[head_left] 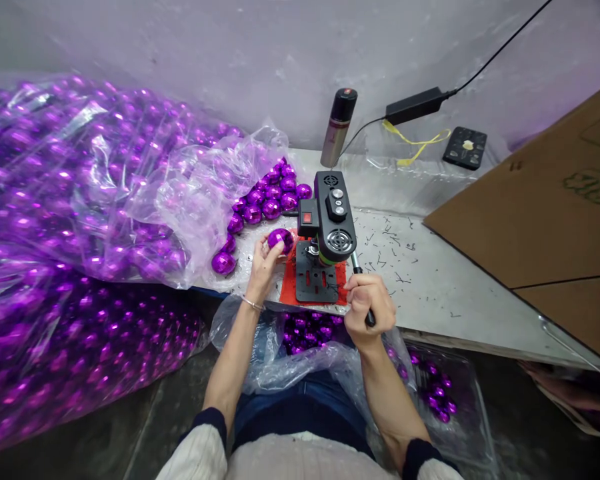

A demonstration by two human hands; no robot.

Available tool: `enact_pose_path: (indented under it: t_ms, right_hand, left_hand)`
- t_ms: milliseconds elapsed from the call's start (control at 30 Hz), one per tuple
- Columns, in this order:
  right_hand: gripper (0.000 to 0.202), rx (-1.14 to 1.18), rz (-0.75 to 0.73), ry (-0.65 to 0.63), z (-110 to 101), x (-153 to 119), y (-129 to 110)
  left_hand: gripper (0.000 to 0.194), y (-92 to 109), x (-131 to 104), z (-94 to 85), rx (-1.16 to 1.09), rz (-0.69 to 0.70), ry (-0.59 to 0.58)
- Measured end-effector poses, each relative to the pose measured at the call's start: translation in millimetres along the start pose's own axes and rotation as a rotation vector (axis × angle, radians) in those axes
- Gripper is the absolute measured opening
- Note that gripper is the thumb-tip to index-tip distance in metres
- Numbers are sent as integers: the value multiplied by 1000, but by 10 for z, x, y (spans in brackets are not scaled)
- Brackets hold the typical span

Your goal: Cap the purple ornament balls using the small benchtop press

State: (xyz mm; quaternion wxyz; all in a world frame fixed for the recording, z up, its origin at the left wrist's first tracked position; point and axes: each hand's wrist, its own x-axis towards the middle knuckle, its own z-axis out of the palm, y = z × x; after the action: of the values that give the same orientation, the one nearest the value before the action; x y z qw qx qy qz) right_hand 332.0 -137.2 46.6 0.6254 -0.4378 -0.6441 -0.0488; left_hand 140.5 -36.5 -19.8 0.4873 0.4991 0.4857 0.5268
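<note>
The left hand (266,257) reaches forward, fingers clamped round a purple ball (281,239) at ten o'clock of the small drill press (327,233). The right hand (367,310) – fist upright – grips the press lever (356,265) at five o'clock. No writing is legible.

Shiny purple ball (281,239) pinched at press base (313,280); black press lever (361,288) gripped, angled down-right.

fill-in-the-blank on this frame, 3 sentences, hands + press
1. The left hand holds a shiny ____ ball beside the small press.
2. The right hand grips the press's ____.
3. The press stands on a ____ mat.
Missing words: purple; lever; red
</note>
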Motion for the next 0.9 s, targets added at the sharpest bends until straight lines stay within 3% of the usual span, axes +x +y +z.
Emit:
enact_pose_path:
  t_ms: [100, 233, 633, 900]
  right_hand:
    - [25, 5, -4, -9, -7, -6, 1]
    - [25, 0, -7, -7, -10, 0, -1]
    - [23, 3, -34, -10, -8, 46, -25]
    - [23, -8, -52, -33, -26, 77, -46]
  left_hand:
    - [58, -52, -316, 171, -74, -8, -50]
    - [57, -139, -498, 355, -53, -34, -19]
    - [53, -213, -534, 526, 329, 152, 25]
    - [63, -336, -542, 535, 580, 369, -71]
